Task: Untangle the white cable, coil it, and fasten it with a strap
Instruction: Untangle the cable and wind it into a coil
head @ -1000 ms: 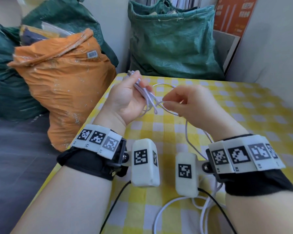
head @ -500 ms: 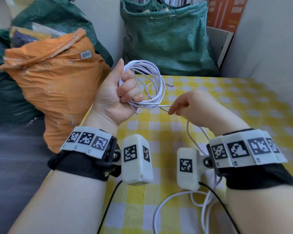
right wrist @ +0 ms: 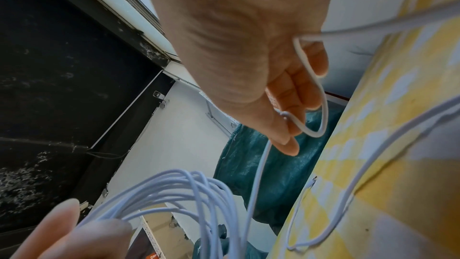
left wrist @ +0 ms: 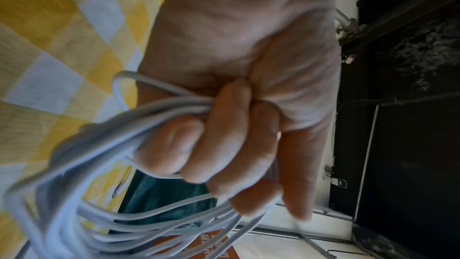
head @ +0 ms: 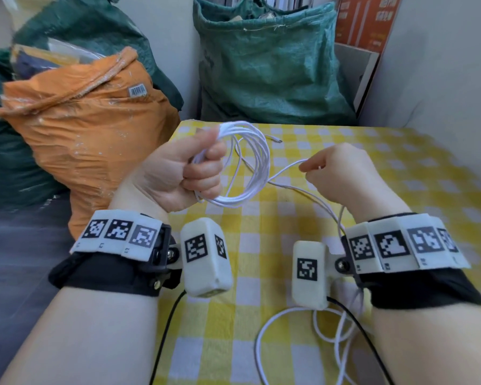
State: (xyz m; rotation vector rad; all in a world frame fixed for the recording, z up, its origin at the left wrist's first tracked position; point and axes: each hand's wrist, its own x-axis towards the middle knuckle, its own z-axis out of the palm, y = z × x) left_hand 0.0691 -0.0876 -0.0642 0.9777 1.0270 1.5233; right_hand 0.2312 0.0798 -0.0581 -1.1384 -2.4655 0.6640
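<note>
— What have you got in your left hand (head: 178, 173)?

— My fingers (left wrist: 224, 141) are curled tight round a bundle of loops of the white cable (head: 257, 162). The coil hangs out to the right of my fist, held up above the yellow-and-white checked table (head: 400, 173) (several turns, lying fairly neatly together).

— And your right hand (head: 342, 173)?

— It pinches a single strand of the same cable between thumb and fingertips. That strand runs left from the pinch to join the coil. In the right wrist view it bends in a small loop across my fingers (right wrist: 296, 94) before dropping away.

— Where does the rest of it go?

— Below my right wrist it trails down onto the tablecloth and lies there in loose curves near the table's front edge. One end, with a small connector (head: 275, 140), rests on the cloth just behind the coil.

— Is the cable strapped?

— Not yet; only my left fist holds the turns together.

— What's around the table?

— An orange sack (head: 95, 129) to the left, a green sack (head: 267, 65) beyond the far edge, by the wall.
</note>
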